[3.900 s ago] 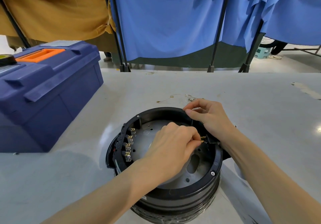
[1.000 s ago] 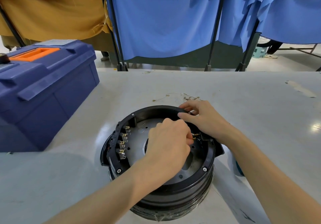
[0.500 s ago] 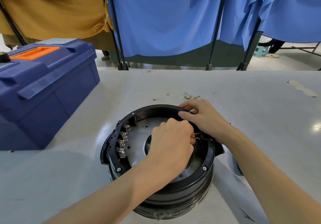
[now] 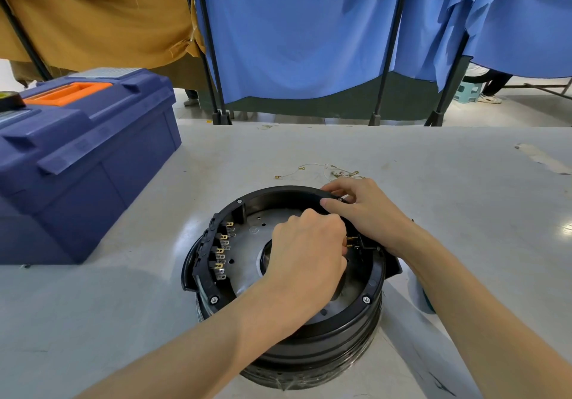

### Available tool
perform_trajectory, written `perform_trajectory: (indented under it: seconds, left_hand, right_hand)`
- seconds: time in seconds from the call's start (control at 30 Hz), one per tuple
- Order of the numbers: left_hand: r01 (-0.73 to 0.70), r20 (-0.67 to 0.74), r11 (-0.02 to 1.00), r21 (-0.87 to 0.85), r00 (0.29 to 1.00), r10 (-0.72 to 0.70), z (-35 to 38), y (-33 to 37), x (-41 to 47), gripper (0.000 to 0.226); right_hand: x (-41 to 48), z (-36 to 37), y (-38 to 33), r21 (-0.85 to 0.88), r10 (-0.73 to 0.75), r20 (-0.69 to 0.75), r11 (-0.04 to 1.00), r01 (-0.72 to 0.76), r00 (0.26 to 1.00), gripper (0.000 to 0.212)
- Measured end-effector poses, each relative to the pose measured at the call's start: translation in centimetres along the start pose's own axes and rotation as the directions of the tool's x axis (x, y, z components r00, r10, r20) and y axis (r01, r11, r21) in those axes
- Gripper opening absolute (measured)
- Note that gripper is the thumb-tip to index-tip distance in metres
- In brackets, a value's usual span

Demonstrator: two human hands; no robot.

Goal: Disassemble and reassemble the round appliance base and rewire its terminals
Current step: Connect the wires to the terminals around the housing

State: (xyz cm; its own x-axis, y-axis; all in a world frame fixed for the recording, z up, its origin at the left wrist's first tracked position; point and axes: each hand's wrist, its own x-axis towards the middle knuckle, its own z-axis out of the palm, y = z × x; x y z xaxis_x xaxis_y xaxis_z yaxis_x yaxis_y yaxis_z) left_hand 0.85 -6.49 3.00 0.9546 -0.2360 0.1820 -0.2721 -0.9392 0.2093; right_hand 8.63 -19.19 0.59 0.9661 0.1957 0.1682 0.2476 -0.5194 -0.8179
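1. The round appliance base [image 4: 309, 346] sits open side up on the counter [image 4: 464, 188], near its front edge.
2. The right hand [image 4: 368, 213] grips the base's far rim.
3. The left hand [image 4: 306, 253] is curled inside the base, fingertips at the brass terminals [image 4: 352, 241]. Whether it pinches one cannot be told.
4. A blue toolbox [image 4: 86, 157] stands to the left.

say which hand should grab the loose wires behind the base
Likely the right hand: it grips the base at its far rim, near the loose wires. The left hand is inside at the brass terminals.
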Motion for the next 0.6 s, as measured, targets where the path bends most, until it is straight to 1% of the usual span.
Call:
perform_trajectory:
  seconds: [0.23, 0.4, 0.5, 0.6]
  left_hand:
    - [-0.019, -0.023, 1.000, -0.013, 1.000, 0.019, 0.06, -0.02, 0.00, 0.027]
    - [-0.083, -0.027, 0.995, 0.054, 0.996, 0.084, -0.09, 0.86, -0.27, 0.020]
    - [-0.045, -0.032, 0.996, 0.071, 0.998, 0.047, 0.04, 0.43, -0.23, 0.026]
    - [-0.018, -0.046, 0.996, 0.085, 0.999, 0.022, 0.01, 0.08, -0.18, 0.026]
  right_hand:
    - [0.05, 0.19, 0.07, -0.018, 0.003, -0.007, 1.000, -0.003, 1.000, 0.017]
    - [0.01, 0.16, -0.11, -0.014, 0.009, -0.021, 1.000, -0.009, 1.000, 0.016]
    - [-0.06, 0.11, -0.09, -0.006, 0.009, -0.013, 1.000, -0.009, 1.000, 0.016]
    - [-0.04, 0.03, -0.04, -0.008, 0.004, -0.013, 1.000, -0.004, 1.000, 0.016]
